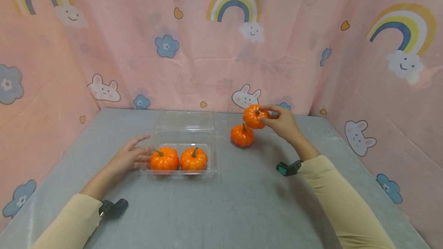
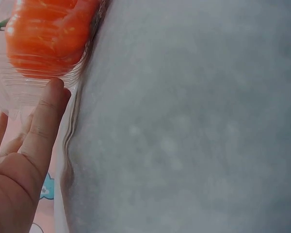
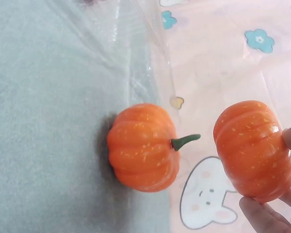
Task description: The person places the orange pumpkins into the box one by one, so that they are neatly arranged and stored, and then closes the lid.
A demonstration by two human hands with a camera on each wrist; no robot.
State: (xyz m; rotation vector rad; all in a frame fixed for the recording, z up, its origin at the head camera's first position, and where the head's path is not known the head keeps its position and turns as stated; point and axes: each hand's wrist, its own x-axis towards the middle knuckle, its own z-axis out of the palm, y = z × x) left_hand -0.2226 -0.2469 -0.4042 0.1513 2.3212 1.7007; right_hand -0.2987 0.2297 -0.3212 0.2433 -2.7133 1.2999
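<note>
Two small orange pumpkins with green stems, a left one (image 1: 164,159) and a right one (image 1: 194,159), sit side by side in a clear plastic clamshell box (image 1: 212,160) whose lid lies back. My left hand (image 1: 129,156) touches the box's left side with fingers extended; in the left wrist view the fingertips (image 2: 53,90) rest at its ribbed wall. My right hand (image 1: 282,122) grips a third pumpkin (image 1: 255,117) between thumb and fingers, raised above the table. Close below it, another pumpkin (image 1: 242,135) stands on the table, stem up.
The grey table (image 1: 235,203) has a pink patterned curtain (image 1: 194,72) along its back and sides. The box's opened lid (image 1: 188,121) lies toward the back edge. Dark straps with small devices are on both wrists, including the right wrist device (image 1: 288,168).
</note>
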